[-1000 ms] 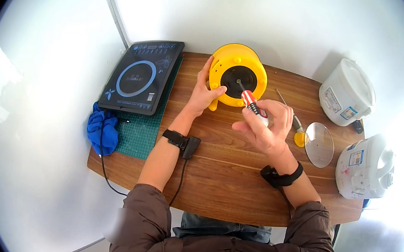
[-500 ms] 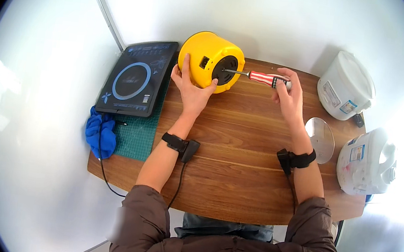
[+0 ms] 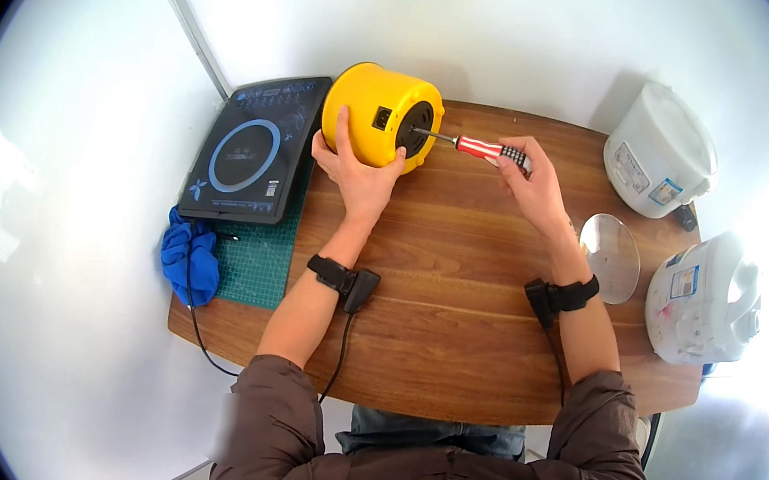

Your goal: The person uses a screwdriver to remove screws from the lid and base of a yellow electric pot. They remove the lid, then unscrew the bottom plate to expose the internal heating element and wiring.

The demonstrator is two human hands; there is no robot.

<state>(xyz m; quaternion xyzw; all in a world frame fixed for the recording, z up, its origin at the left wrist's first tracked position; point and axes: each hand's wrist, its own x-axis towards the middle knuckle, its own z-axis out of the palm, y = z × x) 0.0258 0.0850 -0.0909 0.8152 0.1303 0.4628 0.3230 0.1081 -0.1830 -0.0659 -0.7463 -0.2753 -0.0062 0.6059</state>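
A yellow rice cooker body (image 3: 362, 100) lies on its side at the far middle of the table, its black vented base turned to the right. My left hand (image 3: 359, 178) grips it from the near side, fingers over the yellow wall by the power socket and thumb at the edge of the base. In my right hand (image 3: 535, 183) is a screwdriver (image 3: 478, 147) with a red, white and black handle. Its shaft points left and the tip meets the black base near the middle; whether it sits in a screw is too small to tell.
Left of the cooker an induction cooktop (image 3: 247, 156) rests on a green cutting mat (image 3: 254, 263), beside a blue cloth (image 3: 190, 260). Two white rice cookers (image 3: 655, 157) stand at the right edge, near a clear round lid (image 3: 610, 259). A wall rises behind the wooden table (image 3: 430, 340).
The yellow cooker body has shifted a little left with my left hand. My right hand and the screwdriver have moved left with it, the tip staying at the base.
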